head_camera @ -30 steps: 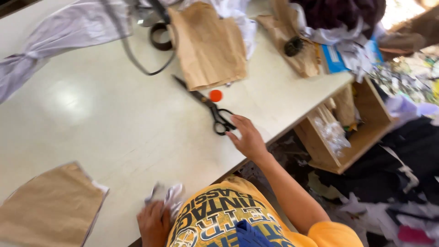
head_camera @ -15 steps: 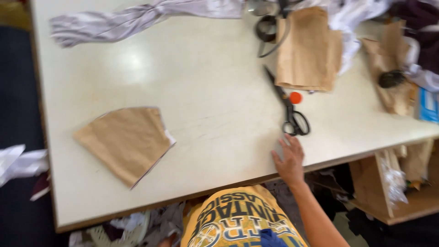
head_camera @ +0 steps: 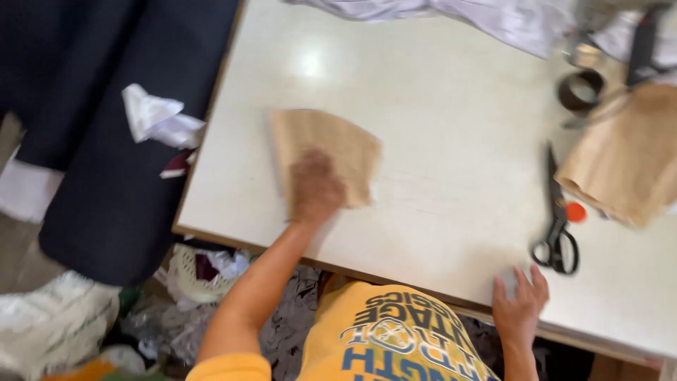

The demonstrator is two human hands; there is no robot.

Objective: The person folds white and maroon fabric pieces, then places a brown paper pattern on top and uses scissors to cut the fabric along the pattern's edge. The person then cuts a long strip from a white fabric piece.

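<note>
I have my left hand (head_camera: 315,189) flat on the tan pattern piece (head_camera: 324,156), fingers spread and pressing on its near edge rather than closed around it; the blur there keeps me from telling whether any fingertip has curled under the paper. The piece lies on the table (head_camera: 437,92), near the table's left edge and just in from its front edge. My right hand (head_camera: 520,305) rests on the front edge of the table, fingers loose and open, holding nothing, with the scissors (head_camera: 557,224) just beyond it and an orange disc (head_camera: 576,212) beside their blades. To handle this well, I judge I should keep the palm low and even so the thin piece slides flat instead of buckling, and pinch at the edge only once it overhangs or lifts. The right hand steadies me at the table and is best kept clear of the scissors. Dark cloth (head_camera: 106,127) hangs off the table's left.
</note>
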